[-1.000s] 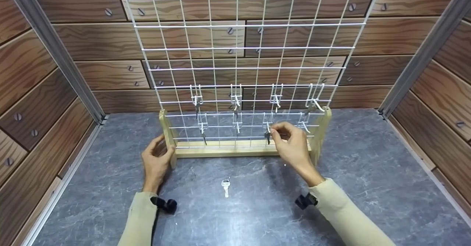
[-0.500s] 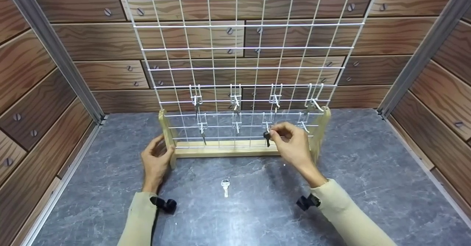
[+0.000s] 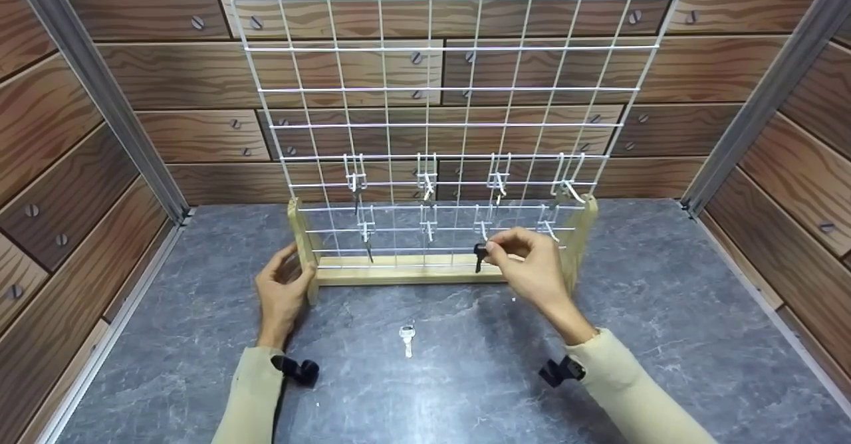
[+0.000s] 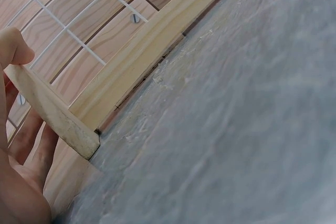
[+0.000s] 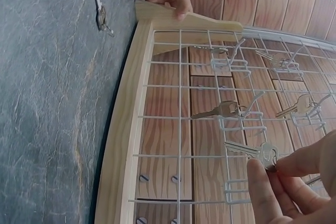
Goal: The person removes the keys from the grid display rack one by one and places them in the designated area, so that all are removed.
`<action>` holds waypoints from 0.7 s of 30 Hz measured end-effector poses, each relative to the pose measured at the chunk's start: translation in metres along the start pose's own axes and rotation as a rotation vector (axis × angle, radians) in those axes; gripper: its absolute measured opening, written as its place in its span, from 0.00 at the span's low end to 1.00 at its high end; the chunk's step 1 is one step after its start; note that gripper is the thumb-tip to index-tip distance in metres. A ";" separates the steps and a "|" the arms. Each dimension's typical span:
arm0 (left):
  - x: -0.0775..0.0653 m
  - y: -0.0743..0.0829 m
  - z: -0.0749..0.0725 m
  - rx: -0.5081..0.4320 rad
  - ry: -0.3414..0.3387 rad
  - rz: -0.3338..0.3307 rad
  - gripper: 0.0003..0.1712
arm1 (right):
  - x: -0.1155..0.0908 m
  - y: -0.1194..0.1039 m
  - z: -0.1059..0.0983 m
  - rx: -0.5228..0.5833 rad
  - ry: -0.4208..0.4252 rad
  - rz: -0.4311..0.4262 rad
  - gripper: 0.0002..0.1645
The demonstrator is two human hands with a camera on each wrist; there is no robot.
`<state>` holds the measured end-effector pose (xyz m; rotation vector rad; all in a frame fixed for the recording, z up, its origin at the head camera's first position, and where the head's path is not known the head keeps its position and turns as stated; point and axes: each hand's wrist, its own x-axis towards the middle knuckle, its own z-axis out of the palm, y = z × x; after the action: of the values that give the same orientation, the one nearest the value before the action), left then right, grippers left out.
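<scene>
My right hand [image 3: 528, 264] pinches a small metal key [image 5: 269, 153] by its ring between thumb and fingertips. In the head view this key looks dark and hangs just below the tip of a white wire hook [image 3: 483, 230] in the lower row. My left hand [image 3: 284, 291] grips the left wooden upright [image 4: 58, 111] of the stand, thumb on one side and fingers behind. The stand carries a white wire grid [image 3: 429, 88]. Another key [image 3: 407, 341] lies flat on the table in front of it.
Several keys hang from other hooks, among them a key [image 5: 226, 109] beside the held one. The stand's wooden base bar [image 3: 399, 276] runs along the grey marbled table [image 3: 199, 364]. Wood-patterned walls [image 3: 193, 72] enclose the back and sides.
My right hand has moved slightly down and toward me, and the key in it has shifted from the hook to just below its tip. The left hand keeps its place.
</scene>
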<state>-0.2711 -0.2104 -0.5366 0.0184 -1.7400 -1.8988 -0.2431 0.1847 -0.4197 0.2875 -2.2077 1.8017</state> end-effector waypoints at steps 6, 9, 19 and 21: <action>0.000 -0.001 0.000 -0.003 0.000 0.009 0.28 | -0.004 -0.001 0.002 0.034 -0.018 0.012 0.04; 0.000 -0.001 0.000 -0.001 0.000 0.009 0.28 | -0.006 0.000 0.002 0.036 -0.032 0.010 0.04; 0.001 -0.001 0.001 0.009 0.010 0.008 0.28 | -0.013 0.000 0.010 0.058 -0.109 0.024 0.03; 0.000 0.000 0.001 0.009 0.007 0.009 0.28 | -0.014 0.001 0.011 0.047 -0.125 0.026 0.03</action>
<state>-0.2712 -0.2095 -0.5366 0.0209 -1.7407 -1.8829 -0.2311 0.1739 -0.4270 0.3929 -2.2638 1.8999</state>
